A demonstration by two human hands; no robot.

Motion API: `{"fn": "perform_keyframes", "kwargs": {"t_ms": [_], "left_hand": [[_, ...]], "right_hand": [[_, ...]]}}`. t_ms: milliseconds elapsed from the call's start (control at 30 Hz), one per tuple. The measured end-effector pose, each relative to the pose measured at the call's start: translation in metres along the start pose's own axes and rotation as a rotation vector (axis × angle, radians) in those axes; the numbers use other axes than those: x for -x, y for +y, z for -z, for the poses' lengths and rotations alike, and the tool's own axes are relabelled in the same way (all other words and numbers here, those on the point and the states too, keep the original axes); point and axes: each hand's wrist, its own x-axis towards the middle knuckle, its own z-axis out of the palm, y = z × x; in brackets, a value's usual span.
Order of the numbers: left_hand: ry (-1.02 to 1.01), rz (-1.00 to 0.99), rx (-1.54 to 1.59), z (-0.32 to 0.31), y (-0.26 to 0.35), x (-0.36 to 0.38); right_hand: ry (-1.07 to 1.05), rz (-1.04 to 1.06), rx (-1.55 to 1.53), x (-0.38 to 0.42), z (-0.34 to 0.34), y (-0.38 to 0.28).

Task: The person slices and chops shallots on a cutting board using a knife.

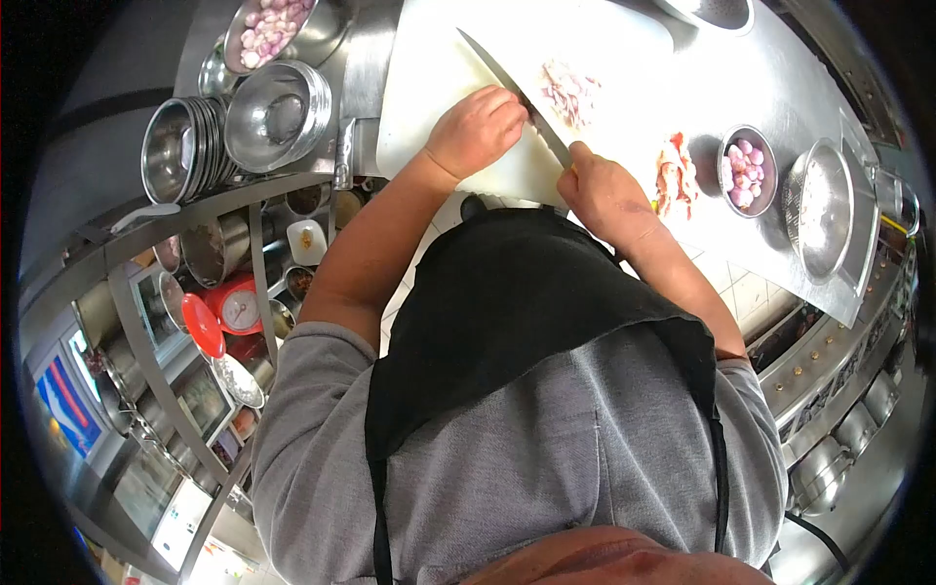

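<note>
My right hand (606, 192) is closed round the handle of a kitchen knife (502, 78), whose long blade slants across the white cutting board (429, 58). My left hand (478, 132) rests on the board with its fingers curled against the near side of the blade. Whatever lies under those fingertips is hidden; a small pale bit shows beside them. Beyond the blade sits a pile of sliced shallots (568, 95). To the right of my right hand lies a heap of reddish-brown skins or trimmings (675, 177).
On the right stand a metal bowl of whole shallots (745, 174) and a metal colander (821, 210). Another bowl of shallots (273, 31) is at the upper left, above stacked metal bowls (276, 115). A red scale (237, 305) sits on the lower shelf.
</note>
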Motion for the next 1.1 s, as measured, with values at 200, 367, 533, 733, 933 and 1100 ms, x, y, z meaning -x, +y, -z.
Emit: {"fn": "perform_keyframes", "kwargs": {"t_ms": [200,367,533,733,933,1100], "left_hand": [[0.058,0.009,0.02,-0.014,0.007,-0.002],[0.067,-0.026,0.02,-0.01,0.007,-0.004],[0.049,-0.01,0.025,-0.009,0.006,-0.003],[0.022,-0.001,0.02,-0.004,0.004,-0.005],[0.008,-0.013,0.023,-0.001,0.004,-0.001],[0.025,0.003,0.014,0.002,0.004,-0.002]], "right_hand": [[-0.04,-0.051,0.04,0.035,0.026,0.003],[-0.076,-0.069,0.009,0.042,0.024,0.006],[-0.061,-0.015,-0.008,0.027,0.013,0.009],[-0.083,-0.031,0.004,0.016,0.011,0.001],[-0.022,0.003,-0.063,-0.007,0.011,-0.005],[0.198,0.049,-0.045,0.01,0.019,0.016]]}}
